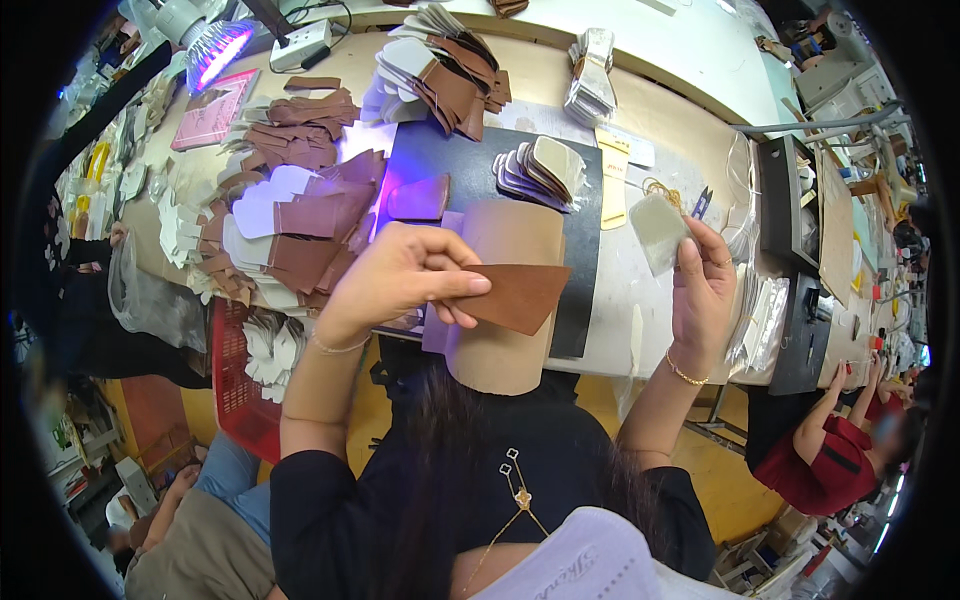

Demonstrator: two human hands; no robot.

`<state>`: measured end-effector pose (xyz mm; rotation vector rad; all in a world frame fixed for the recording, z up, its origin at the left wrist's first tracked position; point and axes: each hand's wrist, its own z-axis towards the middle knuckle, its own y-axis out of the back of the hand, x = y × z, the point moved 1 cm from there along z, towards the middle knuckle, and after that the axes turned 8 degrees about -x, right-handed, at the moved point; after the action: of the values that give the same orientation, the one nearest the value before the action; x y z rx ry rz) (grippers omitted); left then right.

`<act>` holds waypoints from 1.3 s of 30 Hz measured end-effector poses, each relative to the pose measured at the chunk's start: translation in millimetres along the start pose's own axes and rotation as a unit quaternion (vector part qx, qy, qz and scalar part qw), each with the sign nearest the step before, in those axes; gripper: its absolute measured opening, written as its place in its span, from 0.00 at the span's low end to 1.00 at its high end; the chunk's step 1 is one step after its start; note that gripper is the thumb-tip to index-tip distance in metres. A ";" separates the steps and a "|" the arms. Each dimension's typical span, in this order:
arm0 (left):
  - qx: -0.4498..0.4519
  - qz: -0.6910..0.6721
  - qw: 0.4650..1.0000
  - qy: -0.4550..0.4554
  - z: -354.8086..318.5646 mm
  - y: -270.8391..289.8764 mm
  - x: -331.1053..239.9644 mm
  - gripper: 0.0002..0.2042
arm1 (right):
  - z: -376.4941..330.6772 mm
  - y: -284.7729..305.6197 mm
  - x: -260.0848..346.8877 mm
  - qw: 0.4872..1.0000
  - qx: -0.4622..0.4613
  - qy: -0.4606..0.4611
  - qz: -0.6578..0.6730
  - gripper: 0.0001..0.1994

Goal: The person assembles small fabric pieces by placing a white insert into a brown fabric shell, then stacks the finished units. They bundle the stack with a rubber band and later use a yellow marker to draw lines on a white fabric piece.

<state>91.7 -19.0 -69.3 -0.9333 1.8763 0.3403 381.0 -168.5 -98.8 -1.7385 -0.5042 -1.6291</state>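
Between the thumb and fingers of my left hand (420,275) is a brown leather piece (525,292), held up over a tan curved sheet (505,235) that hangs past the table's near edge. My right hand (703,285) pinches a small greyish-green rounded flat piece (658,232) by its edge, above the right part of the table. A stack of similar rounded pieces (555,165) lies on the black mat (440,148) beyond the tan sheet. Another brown piece (420,198) rests on the mat under purple light, to the left.
Piles of brown and white pieces (300,215) cover the table's left side, with another pile (440,75) at the back. A lit lamp (218,52) hangs at back left. A red basket (232,385) stands at lower left, a black box (785,200) at right. Other people sit on both sides.
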 end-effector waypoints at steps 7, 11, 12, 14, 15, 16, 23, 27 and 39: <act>0.019 -0.011 0.993 0.113 22.4 6.2 34.0 0.20 | -33.9 -31.1 -8.2 0.981 0.127 -0.133 -0.058 0.12; -0.002 -0.037 0.996 0.087 16.4 5.8 38.1 0.23 | -38.3 -53.5 -10.7 0.966 0.172 -0.170 -0.097 0.11; -0.006 -0.031 0.996 0.085 15.4 4.9 37.2 0.23 | -39.0 -57.7 -9.8 0.961 0.180 -0.183 -0.103 0.11; -0.007 -0.023 0.996 0.082 13.5 3.4 34.7 0.24 | -41.1 -64.5 -7.4 0.955 0.192 -0.199 -0.112 0.11; -0.004 -0.019 0.997 0.080 13.0 3.2 33.3 0.24 | -41.9 -67.2 -6.5 0.953 0.198 -0.201 -0.110 0.10; 0.000 -0.017 0.997 0.076 12.4 3.0 32.2 0.25 | -42.6 -69.2 -5.9 0.951 0.201 -0.205 -0.115 0.10; 0.009 -0.020 0.996 0.082 12.1 3.9 31.1 0.24 | -45.1 -73.7 -12.3 0.946 0.192 -0.234 -0.115 0.11; 0.014 -0.023 0.996 0.085 11.8 3.8 31.1 0.24 | -46.1 -73.4 -15.0 0.948 0.187 -0.226 -0.119 0.11; 0.038 -0.027 0.995 0.092 14.4 4.8 32.3 0.18 | -48.2 -77.0 -12.8 0.948 0.184 -0.203 -0.165 0.10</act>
<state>90.1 -22.0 -104.8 -0.9893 2.0125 0.1518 291.7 -147.6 -95.8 -1.7629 -1.2691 -1.2684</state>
